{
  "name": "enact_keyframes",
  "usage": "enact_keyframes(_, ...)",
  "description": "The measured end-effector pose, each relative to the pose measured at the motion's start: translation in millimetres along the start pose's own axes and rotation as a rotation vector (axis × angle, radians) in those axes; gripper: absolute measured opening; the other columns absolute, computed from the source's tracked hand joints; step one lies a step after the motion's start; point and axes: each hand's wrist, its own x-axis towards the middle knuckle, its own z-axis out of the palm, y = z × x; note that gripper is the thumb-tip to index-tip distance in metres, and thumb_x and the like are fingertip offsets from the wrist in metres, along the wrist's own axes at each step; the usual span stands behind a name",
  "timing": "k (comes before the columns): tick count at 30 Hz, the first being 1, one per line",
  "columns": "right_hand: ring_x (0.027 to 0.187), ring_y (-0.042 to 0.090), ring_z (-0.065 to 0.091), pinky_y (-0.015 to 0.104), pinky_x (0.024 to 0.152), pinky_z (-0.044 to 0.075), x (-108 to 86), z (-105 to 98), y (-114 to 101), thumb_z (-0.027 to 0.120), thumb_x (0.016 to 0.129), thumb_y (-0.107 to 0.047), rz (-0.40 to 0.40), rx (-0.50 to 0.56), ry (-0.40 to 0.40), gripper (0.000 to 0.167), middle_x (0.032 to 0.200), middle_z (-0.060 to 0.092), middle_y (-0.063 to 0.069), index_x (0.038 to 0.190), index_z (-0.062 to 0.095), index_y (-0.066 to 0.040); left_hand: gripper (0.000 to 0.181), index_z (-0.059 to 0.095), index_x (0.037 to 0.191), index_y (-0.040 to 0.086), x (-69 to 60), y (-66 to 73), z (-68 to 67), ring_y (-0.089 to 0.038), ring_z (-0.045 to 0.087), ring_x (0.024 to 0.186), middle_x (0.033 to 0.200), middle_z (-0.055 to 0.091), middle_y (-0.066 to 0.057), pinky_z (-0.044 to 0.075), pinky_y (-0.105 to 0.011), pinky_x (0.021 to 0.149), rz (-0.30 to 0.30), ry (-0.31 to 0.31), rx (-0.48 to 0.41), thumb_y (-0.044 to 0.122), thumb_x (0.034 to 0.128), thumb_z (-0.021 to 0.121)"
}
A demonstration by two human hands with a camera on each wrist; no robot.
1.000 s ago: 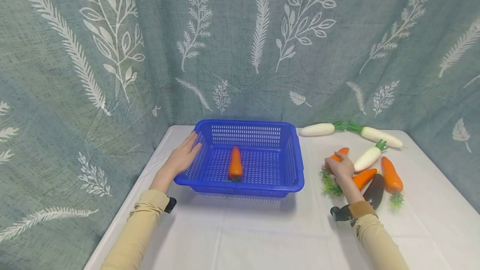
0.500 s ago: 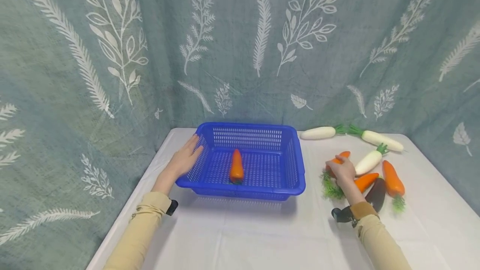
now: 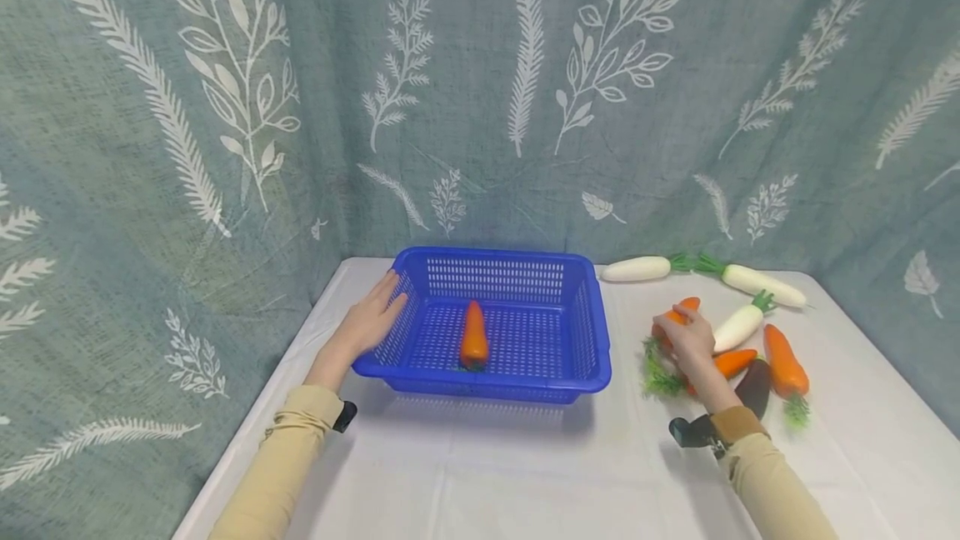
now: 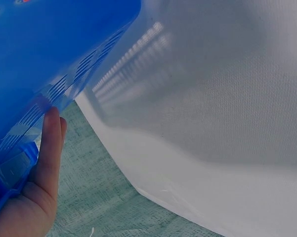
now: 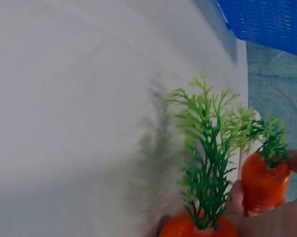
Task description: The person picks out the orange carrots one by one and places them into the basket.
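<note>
A blue plastic basket stands on the white-covered table with one orange carrot inside. My left hand rests against its left side; the left wrist view shows straight fingers along the slotted outer wall. To the right of the basket, my right hand grips a carrot near its leafy end, thumb and fingers on either side of it. In the right wrist view this carrot hangs beside a second leafy carrot. That second carrot is partly hidden by the right hand.
Close to the right hand lie a white radish, a dark eggplant behind the wrist and another carrot. Farther back are two more white radishes, one left and one right. A green curtain closes off the back.
My right hand has shifted slightly to the right around the carrot, its wrist a little farther over. The left hand stays against the basket. The head view has tilted up slightly.
</note>
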Motion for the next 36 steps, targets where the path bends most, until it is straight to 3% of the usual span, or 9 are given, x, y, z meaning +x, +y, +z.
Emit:
enact_keyframes(2, 0.126, 0.035, 0.041, 0.040, 0.099, 0.048, 0.1, -2, 0, 0.058, 0.092, -0.019, -0.015, 0.039, -0.019, 0.064, 0.151, 0.031, 0.026, 0.148, 0.036, 0.002, 0.057, 0.021, 0.151, -0.008, 0.0, -0.1, -0.1, -0.042, 0.017, 0.144, 0.158, 0.016, -0.024, 0.017, -0.063, 0.113, 0.000, -0.001, -0.002, 0.029, 0.1080, 0.028)
enact_keyframes(4, 0.125, 0.033, 0.044, 0.035, 0.093, 0.053, 0.6, -5, 0, 0.058, 0.093, -0.020, -0.022, 0.074, -0.036, 0.064, 0.152, 0.030, 0.025, 0.149, 0.036, 0.001, 0.057, 0.021, 0.151, -0.009, -0.1, -0.1, -0.2, -0.042, 0.017, 0.144, 0.158, 0.016, -0.025, 0.017, -0.063, 0.113, 0.001, -0.001, -0.003, 0.028, 0.1080, 0.028)
enact_keyframes(9, 0.100, 0.017, 0.052, 0.017, 0.070, 0.054, 1.2, -12, -1, 0.061, 0.093, -0.025, -0.015, 0.114, -0.035, 0.065, 0.146, 0.039, 0.022, 0.150, 0.037, -0.005, 0.057, 0.021, 0.150, -0.010, 0.3, 0.0, 0.3, -0.043, 0.018, 0.144, 0.158, 0.016, -0.025, 0.017, -0.062, 0.113, 0.006, 0.001, 0.001, 0.028, 0.1080, 0.028)
enact_keyframes(12, 0.092, 0.009, 0.050, 0.013, 0.066, 0.051, 1.1, -15, -5, 0.062, 0.093, -0.026, -0.018, 0.147, -0.023, 0.066, 0.141, 0.043, 0.018, 0.151, 0.037, -0.007, 0.057, 0.022, 0.150, -0.010, 0.7, 0.1, 0.5, -0.042, 0.018, 0.144, 0.158, 0.016, -0.025, 0.017, -0.061, 0.114, 0.005, 0.003, 0.004, 0.029, 0.1080, 0.028)
enact_keyframes(16, 0.082, 0.001, 0.052, 0.009, 0.066, 0.049, 1.9, -19, -12, 0.063, 0.093, -0.024, -0.050, 0.214, -0.007, 0.064, 0.116, 0.052, 0.006, 0.150, 0.039, -0.009, 0.057, 0.022, 0.150, -0.009, 1.1, 0.1, 0.8, -0.042, 0.018, 0.144, 0.158, 0.016, -0.025, 0.017, -0.061, 0.114, 0.002, 0.003, 0.004, 0.029, 0.1080, 0.028)
enact_keyframes(21, 0.073, -0.001, 0.052, 0.010, 0.066, 0.051, 0.1, -24, -20, 0.063, 0.093, -0.022, -0.066, 0.320, 0.004, 0.060, 0.094, 0.050, -0.005, 0.148, 0.042, -0.010, 0.057, 0.021, 0.151, -0.009, 0.8, 0.4, 0.0, -0.042, 0.017, 0.144, 0.158, 0.016, -0.024, 0.017, -0.059, 0.115, -0.005, -0.002, 0.000, 0.028, 0.1080, 0.028)
enact_keyframes(26, 0.073, 0.000, 0.053, 0.011, 0.067, 0.051, -1.3, -30, -26, 0.063, 0.093, -0.019, -0.042, 0.459, 0.006, 0.058, 0.091, 0.052, -0.007, 0.147, 0.044, -0.012, 0.056, 0.022, 0.151, -0.009, 0.8, 1.1, -0.5, -0.042, 0.017, 0.144, 0.158, 0.015, -0.024, 0.017, -0.058, 0.115, -0.006, -0.005, -0.007, 0.027, 0.1080, 0.029)
enact_keyframes(32, 0.086, 0.004, 0.053, 0.011, 0.068, 0.051, -0.2, -34, -34, 0.061, 0.095, -0.017, 0.015, 0.609, 0.001, 0.058, 0.108, 0.045, -0.006, 0.150, 0.041, -0.018, 0.057, 0.022, 0.151, -0.009, -0.1, 2.0, -0.9, -0.042, 0.017, 0.144, 0.159, 0.015, -0.024, 0.017, -0.058, 0.115, -0.008, -0.006, -0.009, 0.028, 0.1079, 0.029)
enact_keyframes(36, 0.094, 0.004, 0.051, 0.018, 0.088, 0.050, 0.4, -35, -38, 0.061, 0.095, -0.018, 0.052, 0.657, 0.010, 0.059, 0.111, 0.047, -0.009, 0.150, 0.040, -0.021, 0.057, 0.022, 0.151, -0.008, 0.3, 2.0, -0.4, -0.042, 0.017, 0.144, 0.158, 0.016, -0.024, 0.017, -0.058, 0.115, -0.007, -0.006, -0.012, 0.028, 0.1077, 0.029)
